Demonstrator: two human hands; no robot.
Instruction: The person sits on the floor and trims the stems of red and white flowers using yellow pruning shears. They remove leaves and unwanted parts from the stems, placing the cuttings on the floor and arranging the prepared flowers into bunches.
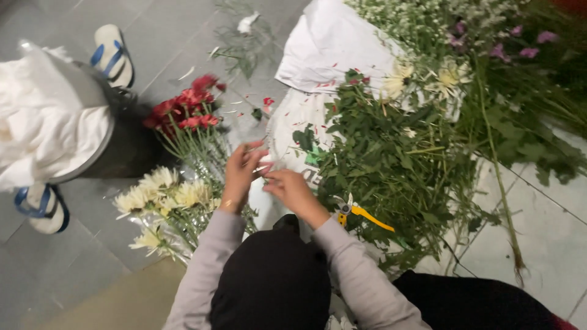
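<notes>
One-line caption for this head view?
Both hands, left hand and right hand, meet above red flowers, pale chrysanthemums and yellow-handled pruners.

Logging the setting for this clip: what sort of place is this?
Probably a flower-preparation spot on a tiled floor: cut red flowers, pale chrysanthemums and a heap of leafy stems lie around the hands, with yellow-handled pruning shears beside them.

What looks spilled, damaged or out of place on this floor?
Loose red petals and stem scraps lie scattered over the grey floor tiles and the white sheet, away from the red flower bunch. Nothing else stands out.
</notes>
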